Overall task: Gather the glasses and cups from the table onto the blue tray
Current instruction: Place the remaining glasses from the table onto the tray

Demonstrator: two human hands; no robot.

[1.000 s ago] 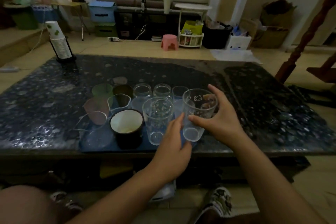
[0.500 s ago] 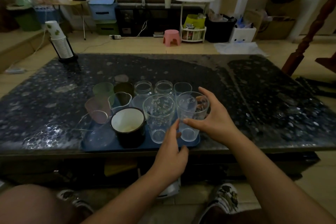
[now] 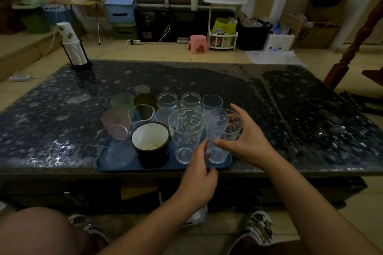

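- Right hand [image 3: 246,141] wraps the printed glass [image 3: 222,134] at mid-wall, thumb on the near side, fingers round the far side; the glass stands at the tray's near right corner, base looks down on the blue tray [image 3: 161,166].
- Left hand [image 3: 199,174] is below it, fingers loosely curled, fingertips at the glass's lower wall; touching or just short, cannot tell. It holds nothing firmly.
- The glass: thin clear wall, tall, tapering to a narrow base. Probably light, stiff, smooth, so slippery and breakable. Tips easily given the small foot.
- Best hold, I'd say: round the wall about the middle, as now; the rim is thin and less sure.
- Twin glass [image 3: 186,134] stands just left, walls almost touching. Letting go sideways could knock it.
- Dark mug [image 3: 150,144] with white inside sits left of that, near the front edge.
- Behind: two small jars [image 3: 167,100], another clear cup [image 3: 212,102], green cup [image 3: 122,100], pink cup [image 3: 115,123], a clear jug [image 3: 142,113]. All packed close on the tray.
- The tray sits at the worktop [image 3: 290,109] front edge; little margin on the near right corner, a shove could push the glass off.
- Paper cup stack [image 3: 71,45] in its holder stands well apart at the far left corner; not in the way.
- The dark patterned top hides clear glass, so stray ones are hard to rule out.
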